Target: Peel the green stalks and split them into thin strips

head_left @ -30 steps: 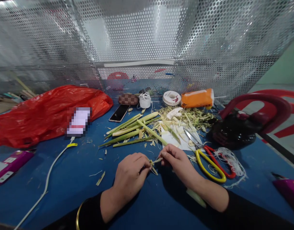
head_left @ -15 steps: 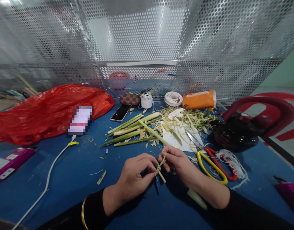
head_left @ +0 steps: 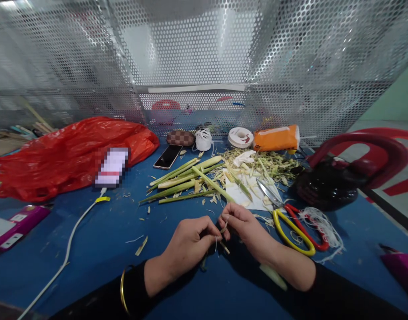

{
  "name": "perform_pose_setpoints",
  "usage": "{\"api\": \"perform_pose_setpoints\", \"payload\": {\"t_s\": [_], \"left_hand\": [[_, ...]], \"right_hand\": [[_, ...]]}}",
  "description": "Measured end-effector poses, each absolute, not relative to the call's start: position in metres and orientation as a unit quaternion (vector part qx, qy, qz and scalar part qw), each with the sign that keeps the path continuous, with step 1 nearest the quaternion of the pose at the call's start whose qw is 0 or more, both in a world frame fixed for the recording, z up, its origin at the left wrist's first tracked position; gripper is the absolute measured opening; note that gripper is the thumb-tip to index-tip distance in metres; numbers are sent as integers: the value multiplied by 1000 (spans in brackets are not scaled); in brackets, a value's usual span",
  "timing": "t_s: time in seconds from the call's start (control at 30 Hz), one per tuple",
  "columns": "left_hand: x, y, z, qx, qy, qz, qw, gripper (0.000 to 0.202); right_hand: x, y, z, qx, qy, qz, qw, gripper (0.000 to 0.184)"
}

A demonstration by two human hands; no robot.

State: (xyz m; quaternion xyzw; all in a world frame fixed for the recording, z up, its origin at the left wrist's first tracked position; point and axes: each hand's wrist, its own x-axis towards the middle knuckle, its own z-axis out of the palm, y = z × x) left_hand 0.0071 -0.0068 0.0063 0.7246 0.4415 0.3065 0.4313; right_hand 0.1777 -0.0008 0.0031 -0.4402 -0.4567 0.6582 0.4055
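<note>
My left hand (head_left: 190, 242) is closed in a pinch, thumb against index finger, on a small pale plant strip (head_left: 226, 249) whose cut end pokes out past the fingertips. A thin white thread (head_left: 215, 243) hangs from that pinch. Close beside it, my right hand (head_left: 246, 229) pinches another part of the strip between bent fingers. Much of the piece is hidden by the fingers of both hands. Below my right forearm lies a pale green stalk piece (head_left: 273, 276). Scissors (head_left: 293, 231) with one yellow and one red handle rest right of my right hand.
Green stalks (head_left: 180, 189) and a heap of shavings (head_left: 273, 164) lie ahead, partly on white paper (head_left: 253, 200). Behind stand a thread spool (head_left: 204, 141), a ribbon roll (head_left: 240, 137) and an orange pack (head_left: 277, 138). A dark kettle-like pot (head_left: 326, 186) is at right, a charging phone (head_left: 112, 166) at left.
My left fingers have closed further over the small strip, so its knotted middle is now hidden. The hands have stayed in nearly the same place, and the thread now hangs below the left fingertips.
</note>
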Motion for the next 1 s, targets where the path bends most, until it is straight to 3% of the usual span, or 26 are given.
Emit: {"api": "perform_pose_setpoints", "payload": {"t_s": [0.13, 0.3, 0.4, 0.6, 0.8, 1.0], "left_hand": [[8, -1, 12, 626, 475, 346, 513, 3], [3, 9, 16, 498, 563, 463, 469, 32], [2, 9, 14, 470, 578, 439, 502, 32], [19, 14, 25, 543, 514, 396, 532, 14], [35, 18, 42, 535, 378, 332, 678, 36], [32, 17, 32, 499, 421, 342, 676, 36]], "right_hand": [[178, -2, 2, -422, -446, 676, 408, 25], [186, 0, 10, -367, -346, 721, 476, 25], [192, 4, 18, -347, -294, 733, 507, 22], [198, 8, 26, -292, -240, 761, 527, 17], [196, 4, 30, -282, -298, 752, 516, 19], [193, 3, 26, -313, -314, 733, 516, 21]]}}
